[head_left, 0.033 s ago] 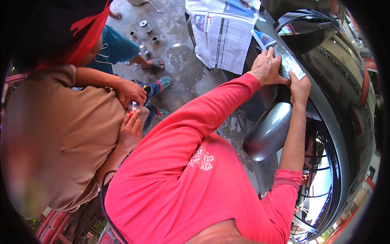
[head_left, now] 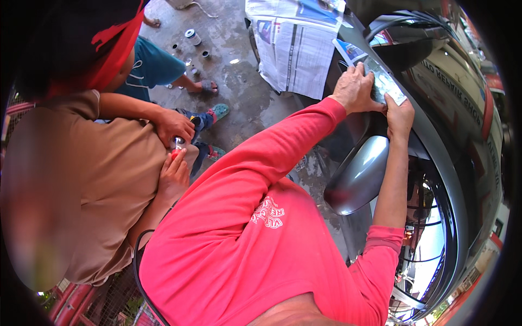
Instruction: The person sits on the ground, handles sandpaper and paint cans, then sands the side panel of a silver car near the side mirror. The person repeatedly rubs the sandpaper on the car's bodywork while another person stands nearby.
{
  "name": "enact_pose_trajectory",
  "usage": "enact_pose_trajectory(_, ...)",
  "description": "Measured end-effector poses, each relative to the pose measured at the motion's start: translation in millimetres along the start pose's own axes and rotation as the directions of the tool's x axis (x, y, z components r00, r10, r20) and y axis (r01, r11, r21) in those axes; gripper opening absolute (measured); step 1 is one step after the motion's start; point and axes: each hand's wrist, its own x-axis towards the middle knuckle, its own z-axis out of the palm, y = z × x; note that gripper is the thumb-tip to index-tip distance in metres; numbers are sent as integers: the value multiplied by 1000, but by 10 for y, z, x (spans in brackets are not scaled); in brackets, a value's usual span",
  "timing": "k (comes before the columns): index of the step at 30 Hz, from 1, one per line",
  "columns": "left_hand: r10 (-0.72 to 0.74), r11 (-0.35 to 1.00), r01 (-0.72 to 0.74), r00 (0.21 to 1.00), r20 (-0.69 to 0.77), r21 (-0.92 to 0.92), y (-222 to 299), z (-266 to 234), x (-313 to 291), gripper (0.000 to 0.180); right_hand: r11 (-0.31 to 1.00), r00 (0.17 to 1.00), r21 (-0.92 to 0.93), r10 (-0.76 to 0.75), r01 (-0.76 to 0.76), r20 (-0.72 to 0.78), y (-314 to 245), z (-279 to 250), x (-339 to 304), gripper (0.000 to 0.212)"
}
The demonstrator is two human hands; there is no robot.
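A folded strip of newspaper (head_left: 385, 81) lies along the dark grey edge of the car's window frame. My left hand (head_left: 352, 91) rests over its near left edge, fingers bent onto the paper and thumb stretched toward my other hand. At the strip's lower right end, my right hand (head_left: 400, 117) pinches the paper, with its thumb close to my left thumb. Just below both hands is the car's grey side mirror (head_left: 359, 176). The undersides of my fingers are hidden.
Newspaper sheets (head_left: 296, 51) cover a car panel ahead. At left, a person in a brown shirt (head_left: 109, 179) holds a small red-and-clear object (head_left: 176, 146); another wears teal shorts (head_left: 155, 62). Cans (head_left: 192, 37) stand on the concrete floor. Glossy car glass (head_left: 435, 81) curves along the right.
The whole view has shifted very slightly. My hands stay at the newspaper strip with the same hold.
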Motion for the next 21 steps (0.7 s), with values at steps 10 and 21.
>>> enact_pose_trajectory(10,-28,999,29,999,34,-32,34,-35,126,87,999,999,10,-35,35,-28,104,-11,166,25)
enact_pose_trajectory(21,1,999,-1,1000,8,-32,-25,-33,72,94,994,999,109,5,-10,54,0,15,58,32)
